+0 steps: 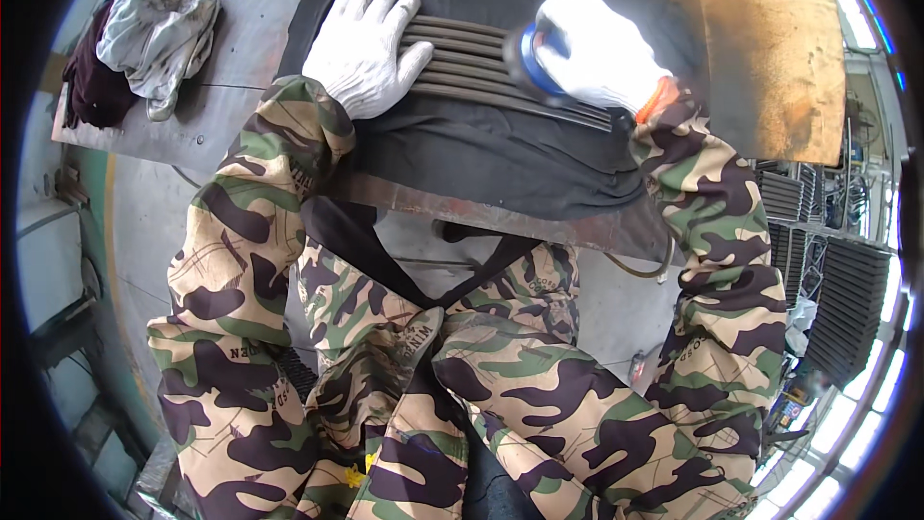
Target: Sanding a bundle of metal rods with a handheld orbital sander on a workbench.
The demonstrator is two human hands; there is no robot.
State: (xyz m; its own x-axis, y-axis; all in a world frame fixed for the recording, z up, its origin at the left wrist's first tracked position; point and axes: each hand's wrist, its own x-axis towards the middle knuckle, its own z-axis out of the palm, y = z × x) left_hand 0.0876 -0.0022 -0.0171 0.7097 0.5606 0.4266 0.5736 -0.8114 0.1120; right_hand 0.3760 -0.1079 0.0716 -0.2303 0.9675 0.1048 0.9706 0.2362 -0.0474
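Observation:
Several thin dark metal bars (462, 68) lie side by side, running left to right on a black cloth (462, 154). My left hand (368, 48), in a white knit glove, rests flat on their left end with its fingers spread and the thumb apart. Near their right part, my right hand (602, 48), in a white glove with an orange cuff, is wrapped round a blue rounded tool (529, 63) with a pale rim. The tool sits on or just over the bars; its underside and most of its body are hidden. Strong glare whitens the right glove.
The cloth covers a metal worktable (241, 58) with a rusty front edge. A pile of white and dark rags (159, 34) lies at the far left. A brown-stained sheet (770, 48) stands out at the right. Racks of dark slats (847, 299) stand beyond my right arm.

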